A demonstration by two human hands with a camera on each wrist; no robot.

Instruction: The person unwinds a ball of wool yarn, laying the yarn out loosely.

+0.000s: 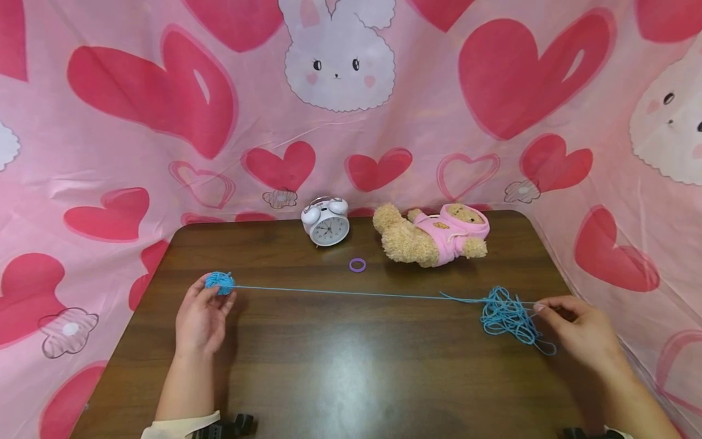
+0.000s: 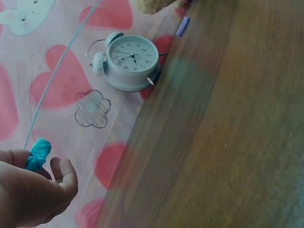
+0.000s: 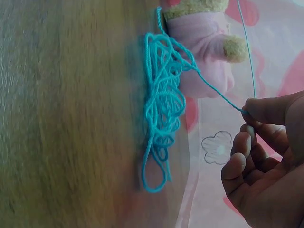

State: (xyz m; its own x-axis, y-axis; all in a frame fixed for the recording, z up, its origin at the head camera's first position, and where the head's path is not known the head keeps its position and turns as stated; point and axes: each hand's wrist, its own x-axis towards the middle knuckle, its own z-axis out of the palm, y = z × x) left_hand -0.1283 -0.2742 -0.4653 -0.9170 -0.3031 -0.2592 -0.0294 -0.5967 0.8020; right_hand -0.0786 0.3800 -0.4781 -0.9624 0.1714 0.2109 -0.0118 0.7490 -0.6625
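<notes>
Blue yarn runs between the two hands. At the left of the table, my left hand holds a small wound ball of yarn between thumb and fingers. From that ball a taut strand stretches across to my right hand, whose thumb and index finger pinch it. Beside the right hand a loose tangle of yarn lies on the table. In the right wrist view, the pinched strand bends at the fingertips and leads down into the tangle.
A white twin-bell alarm clock stands at the back of the brown wooden table. Near it lie a purple ring and a teddy bear in a pink hoodie. Pink cloth with hearts hangs behind and at the sides.
</notes>
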